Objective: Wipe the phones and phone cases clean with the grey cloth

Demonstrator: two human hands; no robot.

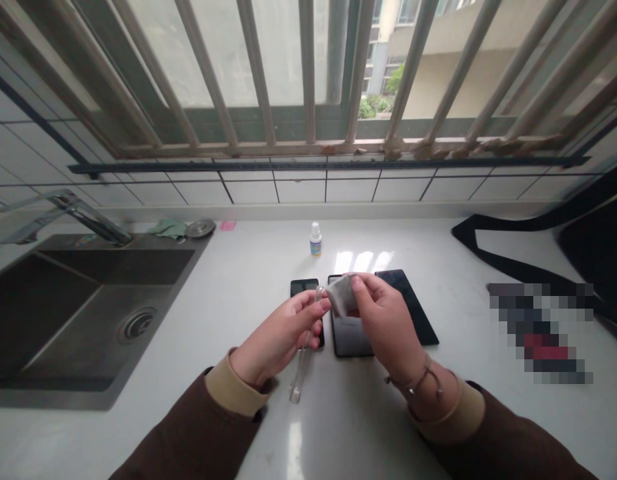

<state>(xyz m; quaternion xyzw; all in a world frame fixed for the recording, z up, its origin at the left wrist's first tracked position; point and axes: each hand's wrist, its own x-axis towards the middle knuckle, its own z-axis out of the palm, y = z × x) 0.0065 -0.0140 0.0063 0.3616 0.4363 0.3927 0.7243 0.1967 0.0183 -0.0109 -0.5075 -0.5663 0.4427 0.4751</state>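
Observation:
My left hand (283, 340) grips a long clear plastic strip (301, 370), which hangs down past the little finger and has its tip near the counter. My right hand (389, 327) pinches a crumpled grey cloth (341, 295) between thumb and fingers, close to the top of the strip. Below both hands lie a black smartphone (304, 288), a dark phone with a glossy back (349, 337) and a black tablet-like slab (409, 303). My hands partly hide all three. A small white-capped bottle (315, 241) stands beyond them.
A steel sink (88, 313) with a tall faucet (73, 210) lies to the left, with a green rag (169, 229) and a round strainer (201, 229) behind it. Black straps (508, 250) and a pixelated patch lie right. A tiled wall and barred window run behind.

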